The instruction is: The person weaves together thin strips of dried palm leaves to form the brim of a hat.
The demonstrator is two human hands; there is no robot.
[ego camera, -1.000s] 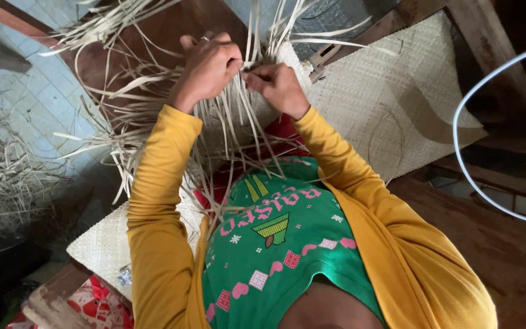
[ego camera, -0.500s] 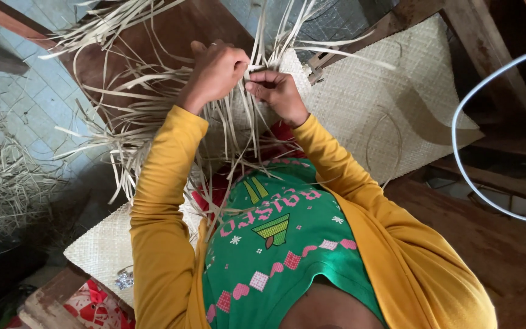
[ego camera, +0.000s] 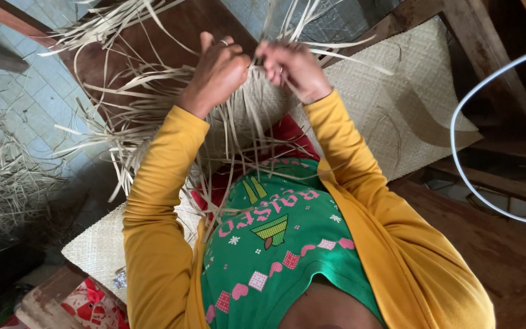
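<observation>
A heap of dry straw scraps lies on the tiled floor. The left hand and right hand, both curled tight, pinch long pale flat reed strips above the half-woven pale reed mat.

Pale blue-grey tiled floor at upper left, strewn with a heap of dry straw-coloured cuttings. Dark reddish wooden boards at lower right; wooden beams cross the upper right. A thin white hoop curves along the right edge. Daylight is soft and even.
</observation>
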